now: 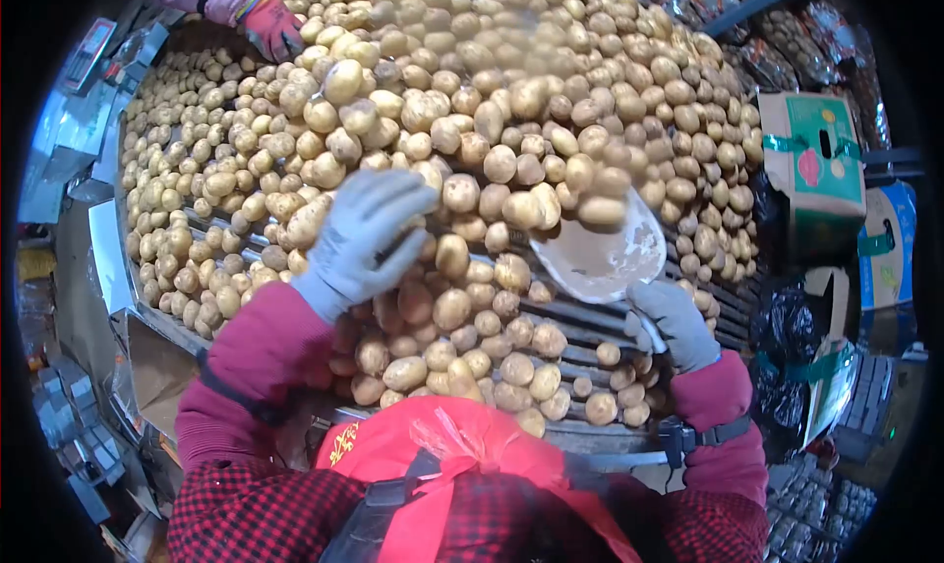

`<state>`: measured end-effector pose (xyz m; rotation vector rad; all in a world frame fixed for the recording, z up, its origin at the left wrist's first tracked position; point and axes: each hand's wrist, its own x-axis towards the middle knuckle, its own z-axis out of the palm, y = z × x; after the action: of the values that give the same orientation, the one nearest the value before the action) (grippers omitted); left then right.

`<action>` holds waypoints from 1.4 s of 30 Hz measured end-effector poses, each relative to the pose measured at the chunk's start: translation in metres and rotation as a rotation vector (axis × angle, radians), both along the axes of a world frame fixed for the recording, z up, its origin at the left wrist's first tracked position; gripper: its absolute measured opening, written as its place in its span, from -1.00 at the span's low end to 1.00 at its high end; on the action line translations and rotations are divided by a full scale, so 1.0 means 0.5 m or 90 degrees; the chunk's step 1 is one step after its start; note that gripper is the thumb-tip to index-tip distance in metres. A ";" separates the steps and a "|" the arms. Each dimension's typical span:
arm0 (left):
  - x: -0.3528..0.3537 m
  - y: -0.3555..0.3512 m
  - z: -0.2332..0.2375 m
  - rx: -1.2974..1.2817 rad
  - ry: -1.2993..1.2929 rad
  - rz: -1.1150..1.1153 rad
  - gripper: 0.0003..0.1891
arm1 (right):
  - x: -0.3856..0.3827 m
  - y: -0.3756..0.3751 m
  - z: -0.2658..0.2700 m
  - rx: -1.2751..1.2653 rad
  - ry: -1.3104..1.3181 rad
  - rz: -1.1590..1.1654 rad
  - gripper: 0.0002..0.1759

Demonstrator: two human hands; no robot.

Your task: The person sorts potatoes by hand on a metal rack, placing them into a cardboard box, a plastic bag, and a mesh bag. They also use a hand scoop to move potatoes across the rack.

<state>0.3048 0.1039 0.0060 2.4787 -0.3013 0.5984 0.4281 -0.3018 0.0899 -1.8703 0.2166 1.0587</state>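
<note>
My right hand [675, 322], in a grey glove, is closed around the handle of a pale, dirt-smeared scoop [612, 256]. The scoop's wide face lies among the potatoes [450, 309], with a few potatoes at its far edge, partly blurred. To the left, my left hand [366, 237], also gloved in grey, rests on the heap with its fingers stretched out and somewhat bent. Potatoes lie around and beyond those fingertips, and I see none gripped in them. Beneath the scoop, dark slats [580, 337] of the sorting surface show between loose potatoes.
Another person's hand in a red glove [271, 27] touches the heap at the upper left. A green and brown carton [812, 175] stands at the right, near black plastic bags [787, 327]. A blue carton [888, 248] is farther right. Bagged goods [787, 47] fill the upper right.
</note>
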 end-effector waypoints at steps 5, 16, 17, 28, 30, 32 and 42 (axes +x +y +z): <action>0.029 0.175 -0.041 0.080 -0.031 0.291 -0.47 | 0.083 0.115 -0.037 -0.003 -0.058 0.087 -0.56; 0.068 0.249 -0.097 0.041 0.005 0.387 -0.42 | 0.235 0.350 -0.134 0.046 -0.189 0.170 -0.46; 0.069 0.251 -0.100 0.031 0.009 0.388 -0.43 | 0.246 0.370 -0.138 0.052 -0.173 0.146 -0.49; 0.069 0.245 -0.094 0.026 0.021 0.410 -0.41 | 0.360 0.639 -0.080 0.034 -0.332 0.248 -0.57; 0.070 0.241 -0.087 0.037 0.043 0.419 -0.40 | 0.358 0.686 -0.074 -0.010 -0.364 0.283 -0.57; 0.071 0.239 -0.087 0.052 0.044 0.427 -0.41 | 0.450 0.729 -0.170 0.030 -0.455 0.325 -0.51; 0.104 0.236 -0.091 0.103 -0.041 0.428 -0.47 | 0.323 0.952 -0.090 -0.392 -0.811 0.496 -0.50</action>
<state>0.3569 0.2218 -0.0393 2.7040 0.5066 0.9480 0.5897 0.1744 0.0447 -2.9083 -1.1027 0.0114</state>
